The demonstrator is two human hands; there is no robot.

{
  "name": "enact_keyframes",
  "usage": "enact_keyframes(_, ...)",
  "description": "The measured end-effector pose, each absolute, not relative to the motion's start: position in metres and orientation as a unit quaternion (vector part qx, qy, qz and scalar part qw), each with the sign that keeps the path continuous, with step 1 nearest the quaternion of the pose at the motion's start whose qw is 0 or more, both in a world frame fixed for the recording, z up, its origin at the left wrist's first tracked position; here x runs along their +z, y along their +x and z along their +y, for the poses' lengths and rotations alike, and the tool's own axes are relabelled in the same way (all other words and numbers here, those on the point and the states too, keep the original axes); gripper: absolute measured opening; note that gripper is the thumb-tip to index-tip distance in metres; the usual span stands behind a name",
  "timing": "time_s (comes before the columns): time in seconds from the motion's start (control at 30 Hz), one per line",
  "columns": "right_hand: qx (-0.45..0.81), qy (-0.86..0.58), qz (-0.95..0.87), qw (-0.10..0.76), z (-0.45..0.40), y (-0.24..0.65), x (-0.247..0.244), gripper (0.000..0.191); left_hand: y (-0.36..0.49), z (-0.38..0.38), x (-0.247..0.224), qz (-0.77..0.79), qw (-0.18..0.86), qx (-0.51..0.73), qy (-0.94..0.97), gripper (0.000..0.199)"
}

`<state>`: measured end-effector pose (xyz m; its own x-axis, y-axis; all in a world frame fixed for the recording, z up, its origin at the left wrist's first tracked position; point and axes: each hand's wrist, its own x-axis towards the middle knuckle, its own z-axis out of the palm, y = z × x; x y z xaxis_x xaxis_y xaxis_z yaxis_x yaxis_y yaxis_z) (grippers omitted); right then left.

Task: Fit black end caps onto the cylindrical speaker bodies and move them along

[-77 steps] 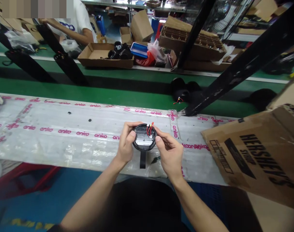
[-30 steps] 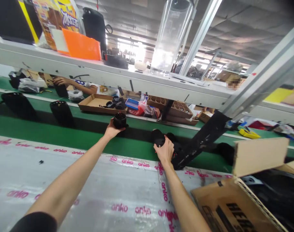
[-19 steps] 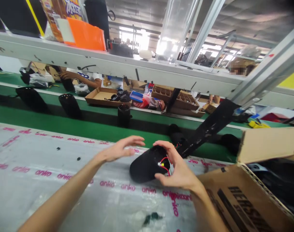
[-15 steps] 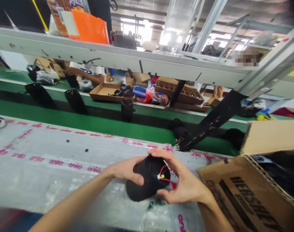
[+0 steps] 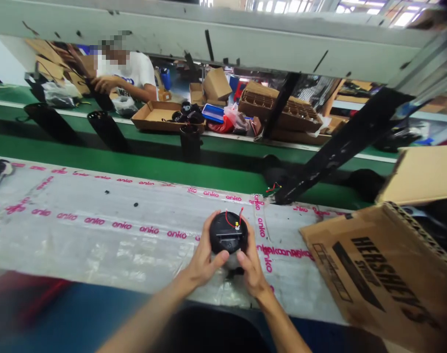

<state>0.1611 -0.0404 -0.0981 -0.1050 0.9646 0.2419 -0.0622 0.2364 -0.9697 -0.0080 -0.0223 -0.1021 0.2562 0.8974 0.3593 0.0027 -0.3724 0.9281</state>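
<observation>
Between my two hands is a round black housing (image 5: 229, 240), its flat end facing up toward me. Red wires (image 5: 230, 219) with a small white-and-yellow connector stick up from that end. My left hand (image 5: 206, 252) wraps its left side, thumb at the near edge. On the other side my right hand (image 5: 251, 257) grips it, its thumb close to the left one. The housing is over the taped grey work surface (image 5: 142, 255); whether its hidden lower end touches the surface I cannot tell.
A cardboard box (image 5: 370, 274) with black parts stands at the right. Beyond the work surface runs a green conveyor (image 5: 146, 164) carrying several black cylinders (image 5: 108, 131). A black slanted post (image 5: 341, 147) rises at the right. Across the belt a person (image 5: 130, 78) handles a dark cylinder.
The housing has turned from lying tilted to having its wired end up. My hands have shifted to matching grips on both sides. The camera view has tipped downward.
</observation>
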Motion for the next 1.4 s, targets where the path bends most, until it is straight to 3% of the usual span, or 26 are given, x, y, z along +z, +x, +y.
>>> enact_keyframes(0.2,0.378,-0.425,-0.586,0.577,-0.032,0.153,-0.103,0.074,0.006,-0.027,-0.101,0.369,0.371,0.562,0.641,0.075)
enact_keyframes(0.5,0.306,-0.487,-0.54,0.614,-0.047,0.123,-0.102,0.051,0.027,-0.043,-0.093,0.425,0.373,0.61,0.555,0.056)
enact_keyframes(0.67,0.315,-0.492,-0.556,0.591,-0.046,0.129,-0.097,0.052,-0.02,-0.016,-0.052,0.363,0.576,0.442,0.584,0.069)
enact_keyframes(0.8,0.322,-0.488,-0.563,0.584,-0.049,0.129,-0.093,0.054,-0.042,0.022,-0.007,0.4,0.584,0.277,0.649,0.049)
enact_keyframes(0.87,0.353,-0.495,-0.565,0.559,-0.053,0.134,-0.089,0.058,-0.04,0.032,0.005,0.416,0.559,0.222,0.682,0.045)
enact_keyframes(0.97,0.43,-0.47,-0.58,0.508,-0.052,0.156,-0.076,0.068,-0.03,0.031,0.006,0.406,0.553,0.248,0.683,0.038)
enact_keyframes(1.1,0.457,-0.465,-0.572,0.497,-0.016,0.192,-0.044,0.045,-0.021,0.023,-0.006,0.404,0.562,0.311,0.651,0.037)
enact_keyframes(1.4,0.499,-0.449,-0.696,0.257,0.062,0.201,0.03,0.019,-0.022,0.027,-0.01,0.404,0.565,0.326,0.642,0.037)
